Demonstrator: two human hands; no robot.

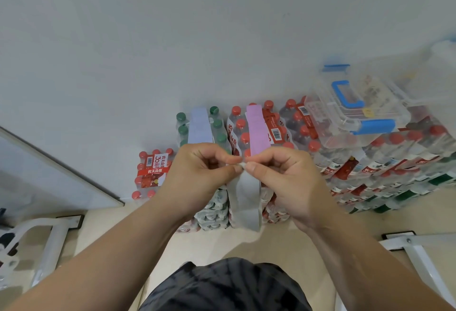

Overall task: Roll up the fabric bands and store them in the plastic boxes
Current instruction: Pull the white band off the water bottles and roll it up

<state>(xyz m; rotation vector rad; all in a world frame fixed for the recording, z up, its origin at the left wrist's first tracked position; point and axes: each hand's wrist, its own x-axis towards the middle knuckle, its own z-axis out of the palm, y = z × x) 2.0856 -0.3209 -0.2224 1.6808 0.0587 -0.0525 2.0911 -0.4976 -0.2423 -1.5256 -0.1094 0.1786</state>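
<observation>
**1. Hands.** The left hand (197,172) and right hand (283,175) meet just below centre, thumb tips almost touching. Each pinches the top end of the grey band (246,192) between thumb and forefinger, with the other fingers curled in. Judgement: the end is gripped from 2 sides so the first turn starts tight and square.

**2. Grey band.** It hangs from the pinch toward 6 o'clock, loose and doubled over itself, in front of the packs (306,138). Held in the air, its own weight keeps it straight for rolling. No roll shows yet, so this band is judged to be at the start.

**3. Waiting bands.** The blue band (199,126) at 11 o'clock of the hands and the pink band (257,129) at 1 o'clock lie flat on the packs, apart and unrolled. They are judged to be laid out in turn.

**4. Box.** The box (330,133) sits at 2 o'clock on top of the packs. It is clear, with a blue handle and latches, and the lid is on. Its contents are blurred. It must be opened before storing.

**5. Writing.** The red-capped pack (153,170) at 9 o'clock reads "农夫山泉", with "30" above and a barcode. More barcodes sit beside the pink band. A yellow sticker on the box is unreadable.
</observation>
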